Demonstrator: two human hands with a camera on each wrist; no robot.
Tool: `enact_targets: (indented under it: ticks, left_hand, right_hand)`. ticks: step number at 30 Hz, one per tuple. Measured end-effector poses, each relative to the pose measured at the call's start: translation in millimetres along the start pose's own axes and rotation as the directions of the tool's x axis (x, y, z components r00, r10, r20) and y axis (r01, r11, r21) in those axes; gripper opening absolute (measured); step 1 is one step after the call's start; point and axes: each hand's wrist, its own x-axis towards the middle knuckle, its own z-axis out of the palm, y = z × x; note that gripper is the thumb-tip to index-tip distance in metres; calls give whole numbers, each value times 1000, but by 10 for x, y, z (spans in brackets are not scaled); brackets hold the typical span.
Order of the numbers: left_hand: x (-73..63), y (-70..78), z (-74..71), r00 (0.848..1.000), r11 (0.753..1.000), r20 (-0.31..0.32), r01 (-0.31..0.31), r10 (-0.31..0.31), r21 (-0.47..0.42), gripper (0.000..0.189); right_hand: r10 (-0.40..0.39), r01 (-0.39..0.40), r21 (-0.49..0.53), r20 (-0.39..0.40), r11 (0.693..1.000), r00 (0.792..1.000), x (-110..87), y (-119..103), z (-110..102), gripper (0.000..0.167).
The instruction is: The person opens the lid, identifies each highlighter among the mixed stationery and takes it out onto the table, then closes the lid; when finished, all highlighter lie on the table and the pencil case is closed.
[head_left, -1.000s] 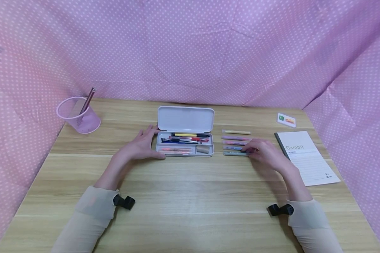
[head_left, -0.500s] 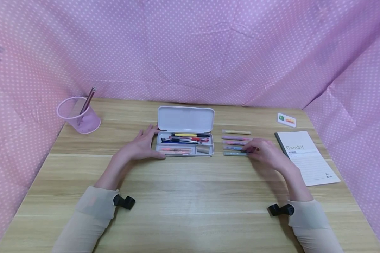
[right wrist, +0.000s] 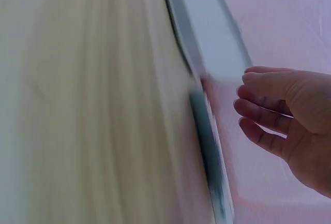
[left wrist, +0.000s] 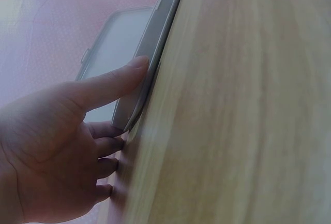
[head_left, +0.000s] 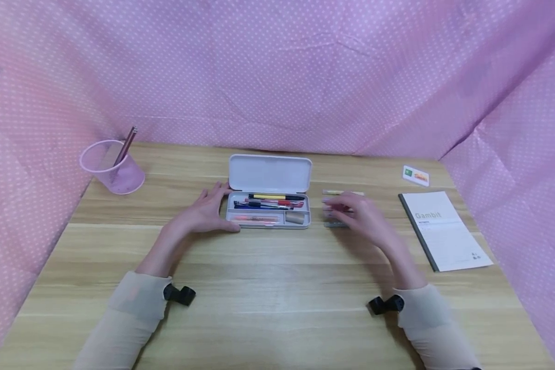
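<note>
An open white pencil case [head_left: 268,173] stands mid-table, holding several pens [head_left: 268,204], a pink pen [head_left: 256,219] and a grey-brown block [head_left: 295,218]. My left hand [head_left: 205,213] rests at its left end, fingers fairly straight. In the left wrist view the thumb [left wrist: 116,81] touches the case's front edge. To the right of the case lie several slim pastel pens, including a yellow one [head_left: 331,192] and a blue-green one [head_left: 334,225]. My right hand [head_left: 363,218] hovers over them, partly covering them. Its loosely bent fingers [right wrist: 264,110] hold nothing in the right wrist view.
A pink mesh pen cup [head_left: 127,177] with dark red pencils [head_left: 126,146] stands at the back left. A notebook [head_left: 448,231] lies at the right, with a small white card [head_left: 416,176] behind it. Pink dotted cloth [head_left: 277,77] encloses the wooden table [head_left: 268,298].
My right hand has moved left from the right ends of the pastel pens to over their middle, its fingers now away from them. The left hand stays at the pencil case. The head view shifted slightly.
</note>
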Motion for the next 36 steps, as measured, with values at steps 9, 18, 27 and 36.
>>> enact_targets:
  ticks: [9, 18, 27, 36]
  left_hand:
    - [2, 0, 3, 1000, 1000, -6, -7, 7, -16, 111]
    - [-7, 6, -4, 1000, 1000, 1, 12, -12, -20, 113]
    - [-14, -3, -20, 1000, 1000, 14, 25, -25, 0, 110]
    - [-9, 11, -22, 999, 999, 20, 32, -32, 19, 111]
  right_hand:
    - [-105, 97, 201, 27, 975, 994, 427, -480, 389, 35]
    - [-137, 111, 185, 135, 976, 981, 664, -829, 675, 38]
    - [-147, 130, 91, 216, 987, 965, 695, -938, 788, 35]
    - [-153, 157, 7, 250, 988, 956, 659, -927, 794, 33]
